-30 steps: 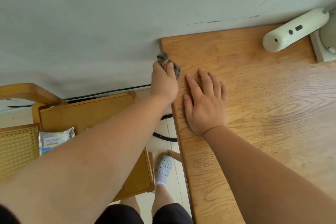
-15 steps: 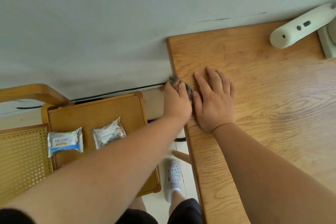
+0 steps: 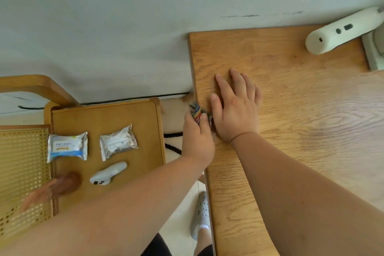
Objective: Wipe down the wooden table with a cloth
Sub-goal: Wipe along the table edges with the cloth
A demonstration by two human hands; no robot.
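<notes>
Gripping a small bunched grey cloth w/ coloured markings (image 3: 196,111), the left hand (image 3: 197,141) sits at the left edge of the light oak-grain wooden tabletop (image 3: 301,131), mid-frame. Its fingers (image 3: 203,122) are curled tight round the cloth, so only a wad of fabric pokes out above them. The cloth is pressed vs the tabletop's edge, just beside the thumb of the right hand (image 3: 236,110). That hand lies flat, palm down on the wood, fingers straight & slightly spread, pointing to the top of the frame, holding nothing. Both forearms are bare & run in from the bottom of the frame.

Upper right: an off-white rounded plastic handle w/ dark buttons (image 3: 340,30) lies on the tabletop near the pale grey wall (image 3: 104,27), next to a pale grey base (image 3: 372,52) cut off by the frame edge.

Lower left, apart from the tabletop: a honey-coloured wooden tray surface (image 3: 128,118) carries a blue-and-white foil wipes pkt (image 3: 67,147), a silver-white foil pkt (image 3: 118,141) beside it, a small white plastic gadget w/ dark dots (image 3: 109,173) & a blurred brown object (image 3: 62,183), can't tell what. A woven cane panel (image 3: 22,172) fills the far left. Btw tray & tabletop, near the bottom, a pale perforated clog shoe (image 3: 201,214) shows.
</notes>
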